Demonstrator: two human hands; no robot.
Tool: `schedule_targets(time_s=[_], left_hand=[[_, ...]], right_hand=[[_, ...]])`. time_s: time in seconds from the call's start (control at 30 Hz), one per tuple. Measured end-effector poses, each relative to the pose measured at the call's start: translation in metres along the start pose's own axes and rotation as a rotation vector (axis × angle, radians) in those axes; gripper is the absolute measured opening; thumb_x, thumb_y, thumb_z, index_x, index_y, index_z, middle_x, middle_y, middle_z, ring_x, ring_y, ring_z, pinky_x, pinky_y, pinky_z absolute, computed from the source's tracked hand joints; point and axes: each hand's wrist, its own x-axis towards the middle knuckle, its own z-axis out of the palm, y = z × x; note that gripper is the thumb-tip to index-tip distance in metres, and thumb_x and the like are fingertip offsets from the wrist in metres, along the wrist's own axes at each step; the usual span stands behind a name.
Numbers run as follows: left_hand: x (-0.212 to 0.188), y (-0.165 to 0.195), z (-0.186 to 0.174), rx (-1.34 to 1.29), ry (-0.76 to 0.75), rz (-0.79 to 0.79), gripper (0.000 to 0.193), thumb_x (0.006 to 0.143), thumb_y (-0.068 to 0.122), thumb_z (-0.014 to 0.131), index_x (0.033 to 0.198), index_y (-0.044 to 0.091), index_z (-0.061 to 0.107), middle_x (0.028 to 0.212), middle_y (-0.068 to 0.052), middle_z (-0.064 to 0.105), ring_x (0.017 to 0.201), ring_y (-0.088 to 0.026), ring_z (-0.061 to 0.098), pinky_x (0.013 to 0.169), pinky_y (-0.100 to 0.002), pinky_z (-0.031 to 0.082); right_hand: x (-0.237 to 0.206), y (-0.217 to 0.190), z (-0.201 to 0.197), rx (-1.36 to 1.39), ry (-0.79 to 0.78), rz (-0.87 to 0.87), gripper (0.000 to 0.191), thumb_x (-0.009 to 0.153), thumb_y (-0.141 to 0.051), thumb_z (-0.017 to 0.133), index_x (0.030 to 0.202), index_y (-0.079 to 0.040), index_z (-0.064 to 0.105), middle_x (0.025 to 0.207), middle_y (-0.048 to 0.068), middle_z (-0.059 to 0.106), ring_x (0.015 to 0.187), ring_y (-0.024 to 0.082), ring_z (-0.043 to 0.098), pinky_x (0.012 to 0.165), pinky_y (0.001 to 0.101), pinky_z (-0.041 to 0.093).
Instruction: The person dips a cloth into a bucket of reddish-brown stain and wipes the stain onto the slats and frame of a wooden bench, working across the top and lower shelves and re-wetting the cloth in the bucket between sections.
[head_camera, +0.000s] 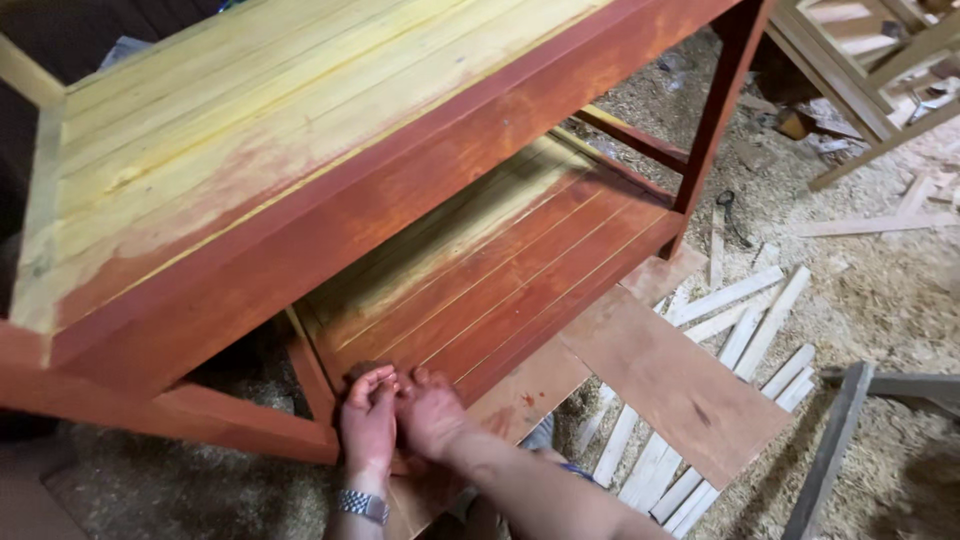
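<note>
My left hand (368, 420), with a metal watch on its wrist, and my right hand (430, 410) are pressed together at the front edge of the lower shelf (500, 270) of a wooden table. Both hands are smeared with red-brown stain. The left fingers curl around a small brown pad (366, 369) resting on the shelf's front corner. The right fingers curl against the left hand, and their grip is hidden. The shelf slats are mostly stained red-brown. The table top (250, 120) is still pale yellow wood, with stain along its near edge.
A stained flat board (670, 380) lies on the sawdust floor under the shelf's right end. Several pale wooden slats (745, 330) lie beside it. A grey plank (835, 440) sits at the right, and unfinished wooden frames (860, 60) stand at the top right.
</note>
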Motion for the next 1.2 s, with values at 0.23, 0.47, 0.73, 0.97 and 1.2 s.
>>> schedule_targets(time_s=[0.23, 0.47, 0.73, 0.97, 1.2], left_hand=[[0.005, -0.013, 0.037, -0.101, -0.059, 0.022, 0.022, 0.095, -0.002, 0.063, 0.116, 0.000, 0.068, 0.115, -0.007, 0.073, 0.105, -0.013, 0.067, 0.094, -0.026, 0.053], [0.001, -0.031, 0.072, -0.062, -0.139, -0.061, 0.022, 0.097, 0.004, 0.062, 0.118, 0.002, 0.068, 0.116, -0.006, 0.074, 0.103, -0.014, 0.068, 0.089, -0.026, 0.054], [0.003, -0.016, 0.059, 0.077, -0.134, -0.127, 0.025, 0.101, 0.015, 0.059, 0.121, 0.004, 0.069, 0.113, -0.007, 0.075, 0.100, -0.015, 0.069, 0.081, -0.027, 0.050], [0.009, -0.017, 0.032, 0.124, -0.119, -0.159, 0.028, 0.099, 0.017, 0.058, 0.123, 0.005, 0.069, 0.115, -0.007, 0.075, 0.103, -0.016, 0.069, 0.084, -0.029, 0.051], [0.017, -0.011, 0.048, 0.119, -0.169, -0.214, 0.029, 0.100, 0.015, 0.057, 0.125, 0.006, 0.067, 0.120, -0.007, 0.074, 0.107, -0.017, 0.068, 0.086, -0.031, 0.052]], right_hand=[[-0.012, 0.240, -0.040, -0.236, 0.291, 0.344, 0.045, 0.098, -0.024, 0.055, 0.143, -0.020, 0.056, 0.132, 0.011, 0.060, 0.124, 0.032, 0.056, 0.100, 0.0516, 0.047], [-0.055, 0.395, -0.124, -0.008, 0.726, 0.681, 0.076, 0.082, -0.020, 0.069, 0.152, -0.010, 0.041, 0.141, 0.026, 0.052, 0.123, 0.045, 0.050, 0.109, 0.0540, 0.040], [-0.030, 0.225, -0.017, 0.288, 1.146, 0.784, 0.081, 0.087, -0.017, 0.060, 0.160, -0.007, 0.028, 0.164, 0.017, 0.038, 0.153, 0.043, 0.029, 0.130, 0.0564, 0.017], [-0.036, 0.064, 0.028, 0.552, 1.109, 0.734, 0.059, 0.068, -0.004, 0.069, 0.123, -0.003, 0.049, 0.126, 0.023, 0.052, 0.124, 0.045, 0.048, 0.108, 0.0540, 0.039], [-0.044, 0.224, -0.023, 0.478, 1.169, 0.853, 0.072, 0.084, -0.013, 0.073, 0.140, 0.012, 0.036, 0.132, 0.035, 0.045, 0.120, 0.048, 0.047, 0.099, 0.0525, 0.043]])
